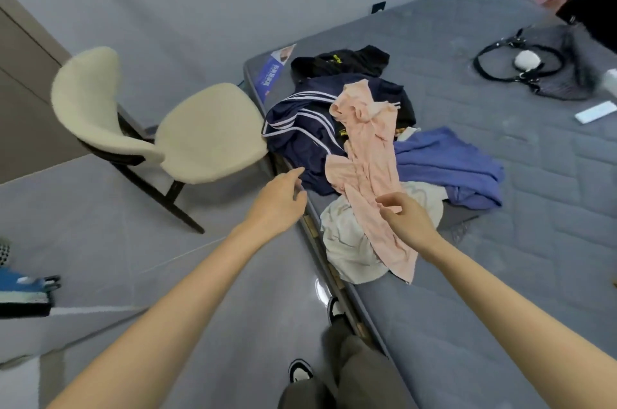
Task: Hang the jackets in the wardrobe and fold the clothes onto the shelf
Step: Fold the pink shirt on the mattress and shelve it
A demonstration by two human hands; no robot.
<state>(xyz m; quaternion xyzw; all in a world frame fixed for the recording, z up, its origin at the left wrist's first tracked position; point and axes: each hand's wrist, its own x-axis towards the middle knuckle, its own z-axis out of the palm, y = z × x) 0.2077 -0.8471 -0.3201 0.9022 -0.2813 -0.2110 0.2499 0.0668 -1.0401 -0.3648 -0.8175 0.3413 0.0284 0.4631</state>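
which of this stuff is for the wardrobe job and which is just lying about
For the job: striped navy jacket, pink garment, blue garment, cream garment, black garment.
Lying about: handbag, cream chair.

The pink garment covers much of the cream cloth and navy striped jacket, whether the right hand grips it is unclear, and a black item is cut by the right edge.
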